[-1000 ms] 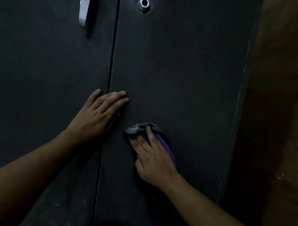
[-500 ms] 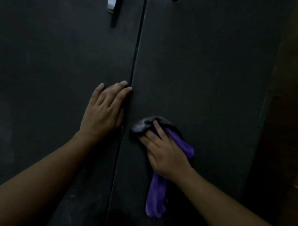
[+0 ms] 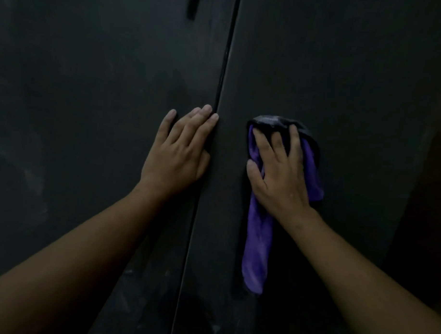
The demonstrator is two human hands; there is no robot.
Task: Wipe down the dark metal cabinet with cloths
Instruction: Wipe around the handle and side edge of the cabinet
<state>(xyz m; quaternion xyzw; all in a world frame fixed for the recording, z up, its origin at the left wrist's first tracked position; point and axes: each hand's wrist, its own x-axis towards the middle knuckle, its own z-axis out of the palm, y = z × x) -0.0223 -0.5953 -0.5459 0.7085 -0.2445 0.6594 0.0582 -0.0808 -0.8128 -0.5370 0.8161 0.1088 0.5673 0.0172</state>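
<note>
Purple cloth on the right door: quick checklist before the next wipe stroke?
1. Right hand flat on purple cloth, pressing it to the right door: ok.
2. Left hand flat on the left door, fingertips at the seam: ok.
3. Cloth gathered under the palm: not ok, a long tail hangs below the wrist.
4. Cloth face clean: cannot tell, its top edge looks grey.
5. Left door free of smears: not ok, pale marks low down.

No readable text, label, brand or number.
</note>
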